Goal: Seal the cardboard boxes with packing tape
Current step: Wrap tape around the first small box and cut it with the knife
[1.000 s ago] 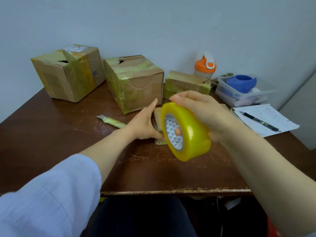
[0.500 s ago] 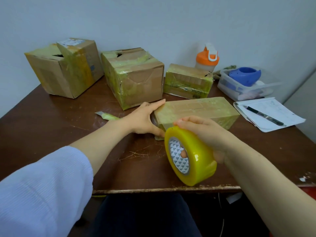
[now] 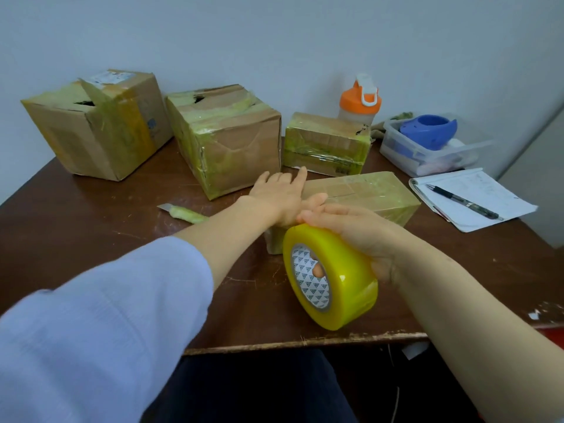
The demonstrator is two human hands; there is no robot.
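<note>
Head camera is showing the left hand lying flat, fingers straight, on the left end of the flat tape-wrapped cardboard box; earlier it was bracing that end's side. Just right, the right hand is still gripping the thick yellow packing-tape roll, fingers curled over its rim, the roll hanging below the grip by the box's near side.

Desk: dark brown wood, scratched, front edge chipped. Back row, left to right: large box, taped box, small box, orange-capped bottle, clear bin. Flat box at centre; cutter left of it; notepad at right, near the bin.
</note>
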